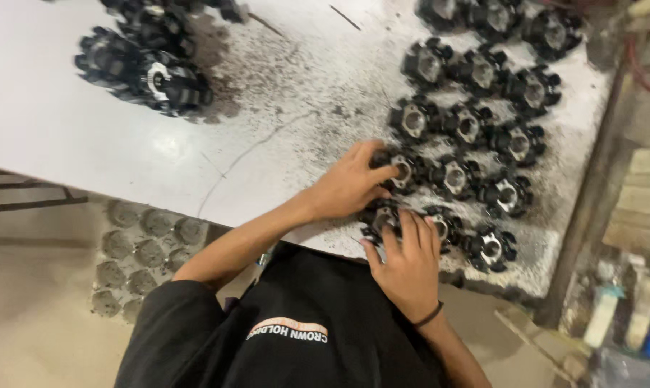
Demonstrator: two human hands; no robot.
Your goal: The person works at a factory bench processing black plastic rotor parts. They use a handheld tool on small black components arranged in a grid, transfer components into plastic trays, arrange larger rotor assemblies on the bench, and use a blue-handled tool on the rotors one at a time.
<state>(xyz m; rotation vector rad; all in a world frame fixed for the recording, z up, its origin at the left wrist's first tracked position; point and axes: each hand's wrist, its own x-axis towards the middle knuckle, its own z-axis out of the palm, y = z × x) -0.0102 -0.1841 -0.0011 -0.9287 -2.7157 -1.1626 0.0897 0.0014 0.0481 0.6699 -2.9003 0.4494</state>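
Note:
Several black lobed parts with silver metal hubs lie in rows on the right half of a white table (66, 136) that is smeared with black dust. My left hand (346, 187) reaches in from the left, its fingers curled around one part (402, 171) in the second row from the near edge. Close to the table's near edge, my right hand (407, 266), a black band on its wrist, lies over another part (384, 217), with fingers on top and the thumb under its near side. Beside it sits a further part (491, 248), untouched.
A loose pile of the same black parts (145, 68) lies at the far left of the table. Under the table's near edge is a grey dimpled tray (141, 251). Wooden boards (644, 201) and several bottles (605, 312) stand at the right.

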